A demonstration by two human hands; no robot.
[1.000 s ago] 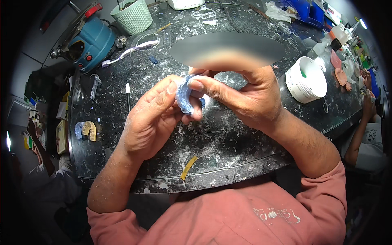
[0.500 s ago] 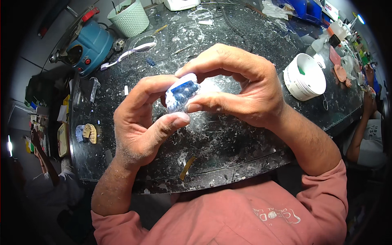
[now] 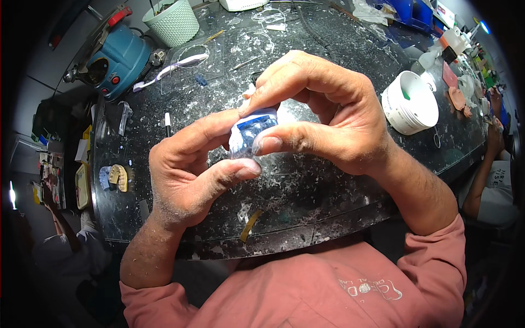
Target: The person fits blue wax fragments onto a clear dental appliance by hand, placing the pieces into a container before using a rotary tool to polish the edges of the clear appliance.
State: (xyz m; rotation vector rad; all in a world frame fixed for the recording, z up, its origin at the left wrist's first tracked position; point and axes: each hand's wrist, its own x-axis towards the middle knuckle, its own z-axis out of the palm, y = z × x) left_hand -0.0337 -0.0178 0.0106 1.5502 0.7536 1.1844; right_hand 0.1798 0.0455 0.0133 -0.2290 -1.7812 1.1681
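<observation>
My left hand [image 3: 194, 167] and my right hand [image 3: 325, 117] together grip a small, shiny blue-and-white dental piece [image 3: 245, 136], held above the middle of the dark bench. The left index finger is behind its top and the left thumb at its lower edge; the right index finger lies on top, the right thumb against its front. Part of it is hidden by fingers. A tan dental cast [image 3: 118, 178] beside a light-blue one [image 3: 105, 177] sits to the left, near a black marker with white cap [image 3: 168, 123].
The speckled bench [image 3: 284, 208] holds a white tub [image 3: 407, 104] right, a blue machine [image 3: 115, 60], woven basket [image 3: 170, 27] and white-purple handled tool [image 3: 175, 68] at the back, a yellow strip [image 3: 250, 226] at front. Co-workers' arms show at far left [image 3: 57, 218] and far right [image 3: 481, 186].
The piece has been turned from an upright light-blue arch to show a darker blue, shiny face. My left thumb moved below it; since half a second ago both hands shifted slightly, the piece lower.
</observation>
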